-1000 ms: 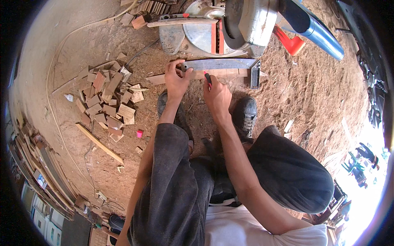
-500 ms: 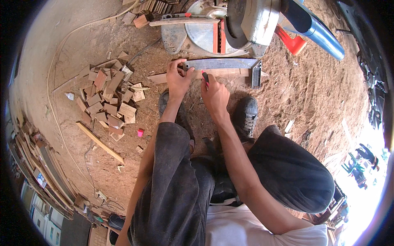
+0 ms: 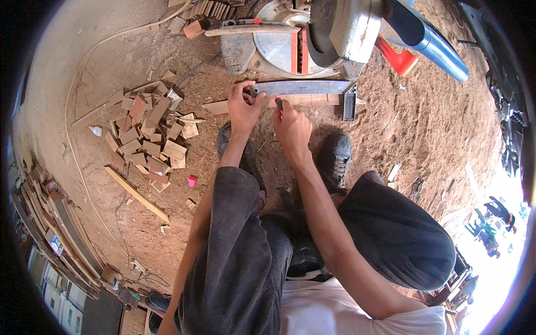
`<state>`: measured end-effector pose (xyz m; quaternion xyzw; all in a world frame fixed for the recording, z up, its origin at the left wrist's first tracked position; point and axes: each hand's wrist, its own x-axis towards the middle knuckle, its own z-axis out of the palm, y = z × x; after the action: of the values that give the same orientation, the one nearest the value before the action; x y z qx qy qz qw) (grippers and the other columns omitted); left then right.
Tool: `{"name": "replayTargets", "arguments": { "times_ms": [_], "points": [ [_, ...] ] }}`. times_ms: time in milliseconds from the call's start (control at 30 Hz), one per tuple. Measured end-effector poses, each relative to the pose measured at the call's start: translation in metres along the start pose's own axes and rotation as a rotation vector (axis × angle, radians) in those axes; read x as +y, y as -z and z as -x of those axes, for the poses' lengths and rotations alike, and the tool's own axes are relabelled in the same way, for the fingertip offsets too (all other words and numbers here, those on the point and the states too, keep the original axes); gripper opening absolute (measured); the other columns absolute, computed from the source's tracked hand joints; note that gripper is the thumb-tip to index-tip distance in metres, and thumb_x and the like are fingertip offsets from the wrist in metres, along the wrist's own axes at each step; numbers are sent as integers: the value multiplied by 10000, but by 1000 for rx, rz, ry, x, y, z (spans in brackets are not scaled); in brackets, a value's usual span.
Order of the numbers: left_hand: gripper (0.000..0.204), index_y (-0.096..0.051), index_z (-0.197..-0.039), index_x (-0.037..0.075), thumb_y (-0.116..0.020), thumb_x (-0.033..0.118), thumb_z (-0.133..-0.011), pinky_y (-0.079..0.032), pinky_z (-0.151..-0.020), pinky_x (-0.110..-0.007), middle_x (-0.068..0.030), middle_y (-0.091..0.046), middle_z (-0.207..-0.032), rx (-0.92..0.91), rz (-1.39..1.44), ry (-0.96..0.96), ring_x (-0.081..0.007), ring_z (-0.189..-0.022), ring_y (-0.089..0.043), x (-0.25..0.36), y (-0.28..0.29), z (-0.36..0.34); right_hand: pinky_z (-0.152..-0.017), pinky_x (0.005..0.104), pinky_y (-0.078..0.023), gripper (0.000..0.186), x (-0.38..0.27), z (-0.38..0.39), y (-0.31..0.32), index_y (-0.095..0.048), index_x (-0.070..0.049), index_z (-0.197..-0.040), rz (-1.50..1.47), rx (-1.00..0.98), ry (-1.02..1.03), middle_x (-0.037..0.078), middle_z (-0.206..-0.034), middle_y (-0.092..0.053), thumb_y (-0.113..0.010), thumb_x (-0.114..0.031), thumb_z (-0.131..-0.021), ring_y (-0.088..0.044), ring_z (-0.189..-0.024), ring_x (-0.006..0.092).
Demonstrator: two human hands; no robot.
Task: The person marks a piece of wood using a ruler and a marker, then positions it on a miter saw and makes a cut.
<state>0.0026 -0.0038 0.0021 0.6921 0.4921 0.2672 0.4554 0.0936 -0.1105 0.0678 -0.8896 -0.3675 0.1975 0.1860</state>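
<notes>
A wooden strip (image 3: 312,100) is being kept on the ground near the feet, at twelve o'clock from the body. Along its twelve o'clock side the blade of a steel square (image 3: 304,87) is being laid, the square's dark handle being set across the strip's three o'clock end. The blade's nine o'clock end is being steadied by the left hand (image 3: 243,114), its thumb and fingers being parted around it. A red-and-black marking tool (image 3: 279,104) is being gripped by the right hand (image 3: 293,127), its fingers being curled closed and the tip being held at the strip.

The placing of the square is seemingly being left as done; the marking is apparently being carried out. Cross lines are being shown toward three o'clock, but whether drawn marks or joints are being seen cannot be told. Any line at the tip is being hidden. No cut is being made: the mitre saw (image 3: 346,33), at one o'clock from the hands, is being left untouched. Offcuts (image 3: 145,134) are being kept heaped at nine o'clock.
</notes>
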Motion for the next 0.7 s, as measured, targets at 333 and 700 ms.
{"name": "replayTargets", "arguments": {
  "times_ms": [333, 700],
  "points": [
    [437, -690, -1178, 48, -876, 85, -785, -497, -650, -285, -79, -612, -1068, -3, 45, -2, -121, -689, -554, 0, -1, 1, -596, 477, -597, 232, -17, -4, -7, -648, 68, -1002, 177, -49, 41, 201, -721, -732, -534, -130, -960, -748, -658, 391],
    [451, -685, -1181, 56, -889, 99, -781, -516, -667, -310, -84, -608, -1051, -3, -5, 0, -132, -671, -563, -2, -5, 1, -746, 549, -579, 229, -10, 30, 21, -707, -32, -1031, -11, -193, -214, 251, -856, -739, -686, -220, -900, -732, -820, 460]
  ]
}}
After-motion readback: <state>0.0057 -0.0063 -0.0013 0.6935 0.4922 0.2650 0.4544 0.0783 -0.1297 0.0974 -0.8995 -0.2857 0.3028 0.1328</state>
